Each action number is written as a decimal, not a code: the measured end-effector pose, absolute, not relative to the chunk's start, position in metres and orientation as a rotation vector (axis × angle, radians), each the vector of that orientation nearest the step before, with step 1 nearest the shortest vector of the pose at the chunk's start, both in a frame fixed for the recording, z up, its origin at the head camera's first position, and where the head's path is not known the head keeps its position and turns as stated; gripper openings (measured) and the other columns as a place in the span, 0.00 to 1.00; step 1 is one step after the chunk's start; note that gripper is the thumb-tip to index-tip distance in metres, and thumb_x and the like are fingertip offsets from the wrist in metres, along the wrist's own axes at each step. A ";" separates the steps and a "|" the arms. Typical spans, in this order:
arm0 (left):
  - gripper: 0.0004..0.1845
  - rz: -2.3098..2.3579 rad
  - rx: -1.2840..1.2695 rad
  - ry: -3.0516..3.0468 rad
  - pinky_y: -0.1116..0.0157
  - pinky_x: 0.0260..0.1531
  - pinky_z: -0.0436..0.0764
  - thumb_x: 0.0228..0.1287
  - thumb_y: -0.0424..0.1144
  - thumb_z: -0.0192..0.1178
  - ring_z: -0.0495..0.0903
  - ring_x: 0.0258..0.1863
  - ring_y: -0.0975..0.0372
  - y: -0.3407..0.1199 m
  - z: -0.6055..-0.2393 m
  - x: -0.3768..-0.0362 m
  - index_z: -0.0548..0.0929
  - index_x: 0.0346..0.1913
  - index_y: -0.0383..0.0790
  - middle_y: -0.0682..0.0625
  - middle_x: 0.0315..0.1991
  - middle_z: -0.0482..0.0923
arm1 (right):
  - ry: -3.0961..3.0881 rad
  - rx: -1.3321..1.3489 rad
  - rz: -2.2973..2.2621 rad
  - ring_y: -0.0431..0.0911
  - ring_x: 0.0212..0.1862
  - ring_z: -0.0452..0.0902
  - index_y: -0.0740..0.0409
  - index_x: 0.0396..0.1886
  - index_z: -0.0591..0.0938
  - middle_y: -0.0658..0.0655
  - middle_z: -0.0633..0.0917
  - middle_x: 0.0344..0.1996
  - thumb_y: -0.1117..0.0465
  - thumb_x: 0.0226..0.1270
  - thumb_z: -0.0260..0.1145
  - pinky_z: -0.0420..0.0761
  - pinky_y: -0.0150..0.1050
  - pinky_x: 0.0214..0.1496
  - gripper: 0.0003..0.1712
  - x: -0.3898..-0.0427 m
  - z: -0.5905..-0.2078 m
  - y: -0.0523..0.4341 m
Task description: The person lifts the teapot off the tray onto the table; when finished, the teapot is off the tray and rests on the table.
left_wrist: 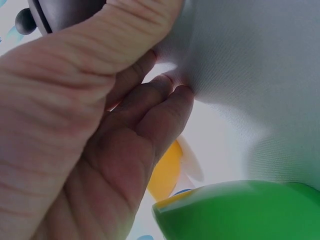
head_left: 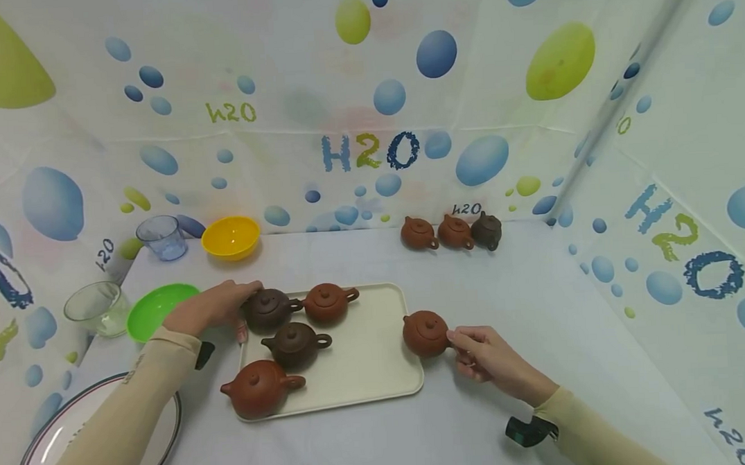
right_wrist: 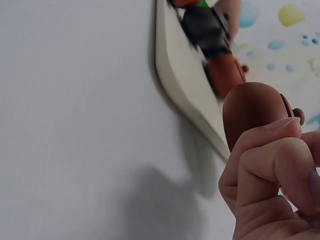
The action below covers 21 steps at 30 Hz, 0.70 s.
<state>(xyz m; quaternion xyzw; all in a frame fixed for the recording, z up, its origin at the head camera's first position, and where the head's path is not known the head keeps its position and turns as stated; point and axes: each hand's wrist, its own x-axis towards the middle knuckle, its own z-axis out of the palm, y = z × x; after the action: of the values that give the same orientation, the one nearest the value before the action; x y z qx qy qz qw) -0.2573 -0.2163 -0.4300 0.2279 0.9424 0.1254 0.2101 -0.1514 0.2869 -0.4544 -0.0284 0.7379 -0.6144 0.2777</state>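
Right hand: pinches teapot by its handle; pot lies left of the fingers, beside tray.
Left hand: fingers curled over dark pot.

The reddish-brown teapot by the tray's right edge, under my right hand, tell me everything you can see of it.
The reddish-brown clay-looking teapot is small, round and matte, with a domed lid topped by a little knob. It sits upright at the right edge of the cream tray; whether it rests on the rim or hangs just above the white tablecloth is unclear. The right hand pinches it at its right side, fingers curled, probably on the handle, which is hidden. Its spout cannot be seen.
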 end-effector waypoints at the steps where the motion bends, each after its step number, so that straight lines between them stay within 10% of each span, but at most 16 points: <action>1: 0.37 0.346 0.630 2.619 0.43 0.58 0.84 0.44 0.34 0.84 0.79 0.48 0.50 -0.216 -0.430 -0.257 0.78 0.60 0.39 0.45 0.51 0.86 | 1.992 -0.058 -1.651 0.38 0.23 0.69 0.58 0.33 0.72 0.46 0.70 0.23 0.46 0.85 0.58 0.66 0.29 0.22 0.23 -0.151 -0.454 0.291; 21: 0.41 0.367 0.584 2.601 0.39 0.60 0.83 0.46 0.35 0.84 0.79 0.52 0.46 -0.216 -0.428 -0.257 0.76 0.65 0.35 0.38 0.57 0.84 | 2.186 0.339 -1.826 0.38 0.24 0.70 0.58 0.36 0.74 0.46 0.73 0.22 0.45 0.86 0.55 0.70 0.29 0.25 0.22 -0.174 -0.464 0.358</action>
<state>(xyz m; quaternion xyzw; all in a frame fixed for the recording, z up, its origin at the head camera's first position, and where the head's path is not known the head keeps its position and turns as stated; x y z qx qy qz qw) -0.2566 -0.2157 -0.4279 0.2116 0.9421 0.1329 0.2234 -0.1744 0.3583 -0.4644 0.1171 0.7551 -0.6306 0.1362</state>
